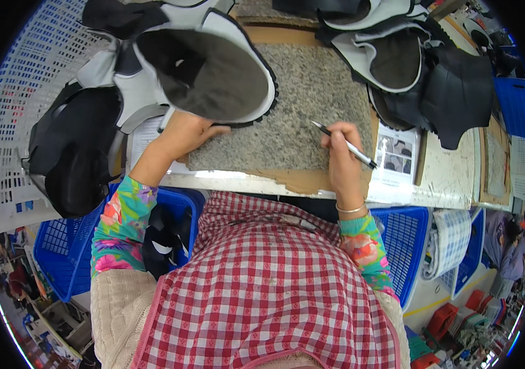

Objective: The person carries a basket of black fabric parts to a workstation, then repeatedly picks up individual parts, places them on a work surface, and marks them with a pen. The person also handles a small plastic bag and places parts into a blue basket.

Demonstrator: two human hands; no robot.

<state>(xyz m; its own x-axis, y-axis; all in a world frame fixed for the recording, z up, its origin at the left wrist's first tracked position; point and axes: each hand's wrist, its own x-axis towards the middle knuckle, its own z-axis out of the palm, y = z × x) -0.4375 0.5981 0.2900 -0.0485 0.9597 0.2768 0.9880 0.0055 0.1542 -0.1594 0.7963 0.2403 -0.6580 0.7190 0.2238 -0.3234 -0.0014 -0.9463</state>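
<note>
A black boot upper with a pale edge and dark grey lining (pixel 225 80) lies over the left part of the speckled work board (pixel 299 92). At its near edge is my left hand (pixel 185 133), closed on the upper; the thumb shows along the rim, and the other fingers are mostly hidden. My right hand (pixel 341 157) is closed around a silver and black pen (pixel 355 150), above the board's right side. The pen's tip points up and left, apart from the upper.
More black uppers (pixel 75 141) are heaped at left by a white plastic basket (pixel 19 117). Another pile of uppers (pixel 456 86) lies at right, beside a printed sheet (pixel 395 160). Blue crates (pixel 401 237) stand below the table edge, one at left holding dark pieces (pixel 167 237).
</note>
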